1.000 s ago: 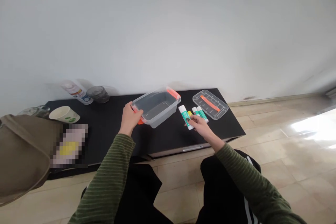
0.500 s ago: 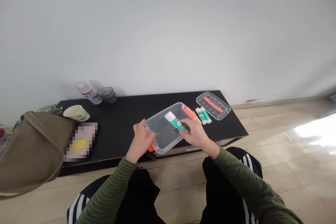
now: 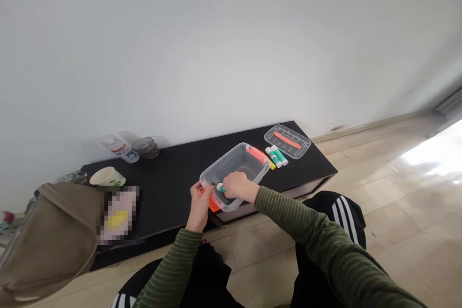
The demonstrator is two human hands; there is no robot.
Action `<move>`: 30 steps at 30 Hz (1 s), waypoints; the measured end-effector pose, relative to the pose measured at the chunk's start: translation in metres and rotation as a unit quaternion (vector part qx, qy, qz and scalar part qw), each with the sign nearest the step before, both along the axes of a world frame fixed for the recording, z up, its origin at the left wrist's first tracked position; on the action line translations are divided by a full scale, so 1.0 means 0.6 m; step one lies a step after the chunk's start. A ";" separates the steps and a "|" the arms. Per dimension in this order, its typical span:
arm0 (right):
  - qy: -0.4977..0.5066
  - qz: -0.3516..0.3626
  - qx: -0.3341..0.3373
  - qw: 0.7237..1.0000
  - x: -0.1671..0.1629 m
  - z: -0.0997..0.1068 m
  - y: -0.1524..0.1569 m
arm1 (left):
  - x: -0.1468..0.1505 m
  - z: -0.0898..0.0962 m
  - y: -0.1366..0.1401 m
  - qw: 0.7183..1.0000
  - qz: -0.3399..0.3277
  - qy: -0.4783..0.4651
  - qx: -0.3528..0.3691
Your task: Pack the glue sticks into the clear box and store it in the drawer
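Note:
A clear plastic box (image 3: 216, 169) with orange latches rests near the front edge of the black cabinet. My left hand (image 3: 198, 207) grips its left end, by the orange latch (image 3: 212, 201). Reaching down inside the box is my right hand (image 3: 238, 186), its fingers wrapped round a green-and-white glue stick (image 3: 221, 187). Only the white-capped end of that stick shows. Right of the box lie two more glue sticks (image 3: 279, 155), side by side, with a yellow item (image 3: 270, 162) partly hidden by the box. Behind them lies the clear lid (image 3: 299, 150) with an orange handle.
On the left of the black cabinet top (image 3: 166, 183) are a paper cup (image 3: 107, 176), a dark glass (image 3: 146, 148), a spray can (image 3: 120, 148) and a blurred-out pink packet (image 3: 121, 209). A brown bag (image 3: 54, 240) stands at far left. A white wall rises behind.
My right hand has moved left and down into the box with the glue stick. My left hand still grips the box's left end. The view has shifted slightly.

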State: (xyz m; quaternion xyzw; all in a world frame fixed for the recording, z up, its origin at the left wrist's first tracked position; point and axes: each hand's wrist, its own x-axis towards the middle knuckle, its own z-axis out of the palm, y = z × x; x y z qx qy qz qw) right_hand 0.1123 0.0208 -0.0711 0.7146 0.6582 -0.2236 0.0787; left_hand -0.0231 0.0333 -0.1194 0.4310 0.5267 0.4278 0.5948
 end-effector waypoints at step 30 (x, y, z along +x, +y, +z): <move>-0.024 -0.284 0.167 0.944 0.303 -0.045 -0.085 | 0.018 -0.005 0.007 0.999 0.014 -0.029 0.006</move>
